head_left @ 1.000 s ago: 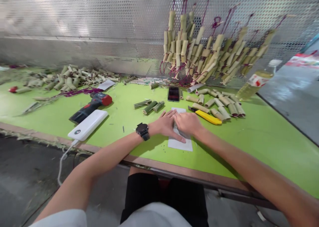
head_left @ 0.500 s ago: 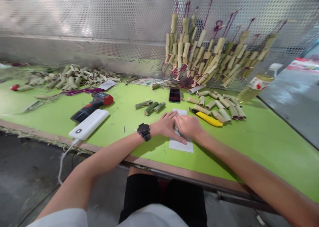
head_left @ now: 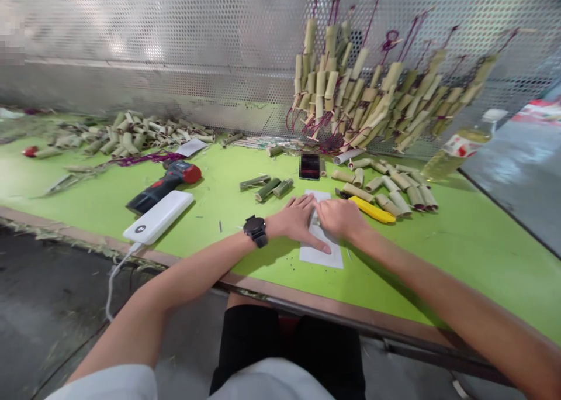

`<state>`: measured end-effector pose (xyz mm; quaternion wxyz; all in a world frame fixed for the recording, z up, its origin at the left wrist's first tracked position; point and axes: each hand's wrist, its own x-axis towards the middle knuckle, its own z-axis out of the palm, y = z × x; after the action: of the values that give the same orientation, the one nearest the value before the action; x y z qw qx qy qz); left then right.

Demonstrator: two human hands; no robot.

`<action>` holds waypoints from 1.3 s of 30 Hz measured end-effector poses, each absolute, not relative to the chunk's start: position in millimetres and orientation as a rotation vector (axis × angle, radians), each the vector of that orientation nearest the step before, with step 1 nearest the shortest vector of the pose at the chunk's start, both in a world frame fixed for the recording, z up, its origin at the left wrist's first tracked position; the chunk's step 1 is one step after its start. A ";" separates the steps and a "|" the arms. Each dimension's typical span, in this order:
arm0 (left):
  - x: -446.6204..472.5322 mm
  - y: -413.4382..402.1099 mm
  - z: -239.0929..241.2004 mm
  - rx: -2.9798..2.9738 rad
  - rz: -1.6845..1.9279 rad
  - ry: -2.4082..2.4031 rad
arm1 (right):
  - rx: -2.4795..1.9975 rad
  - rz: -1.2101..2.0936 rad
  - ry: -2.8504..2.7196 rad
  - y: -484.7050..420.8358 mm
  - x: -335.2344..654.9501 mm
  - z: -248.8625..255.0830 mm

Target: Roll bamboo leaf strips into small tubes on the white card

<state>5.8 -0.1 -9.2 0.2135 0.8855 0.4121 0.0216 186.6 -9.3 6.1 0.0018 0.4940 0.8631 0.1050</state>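
Note:
A strip of white paper (head_left: 323, 257) lies on the green table, partly covered by both hands. My left hand (head_left: 298, 220), with a black watch on its wrist, rests flat across the paper's left side, fingers stretched out and thumb spread. Beside it my right hand (head_left: 339, 216) is closed and pressed down over the paper's right side. Something small and pale shows between the hands, too covered to make out. The yellow utility knife (head_left: 372, 209) lies just beyond my right hand. Short green bamboo pieces (head_left: 268, 189) lie beyond my left hand.
A cordless drill (head_left: 169, 183) and white power bank (head_left: 160, 217) lie at left, before piled bamboo pieces (head_left: 127, 140). Strung bamboo bundles (head_left: 368, 96) lean on the perforated metal wall. More cut pieces (head_left: 394, 189) and an oil bottle (head_left: 460, 148) are at right; a phone (head_left: 309, 166) stands ahead.
My right hand has shifted slightly right, opening a small gap from my left hand and baring more paper. The left hand stays flat. The whole view has moved a little.

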 end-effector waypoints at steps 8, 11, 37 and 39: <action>6.3 -0.8 -8.3 2.425 0.032 1.160 | 1.603 0.385 2.549 1.0 199.4 12.1; 5.8 -0.6 -7.6 2.442 0.049 1.137 | 1.638 0.405 2.573 6.9 183.9 10.3; 3.9 -1.2 -7.2 2.424 0.054 1.140 | 1.640 0.466 2.579 20.1 195.7 8.7; 3.2 -1.1 -7.4 2.434 0.063 1.127 | 1.600 0.439 2.641 10.2 188.0 6.4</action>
<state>3.2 -1.1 -7.4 0.2271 0.8835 0.4091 0.0227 188.0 10.2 6.4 0.0114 0.5130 0.8467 0.1406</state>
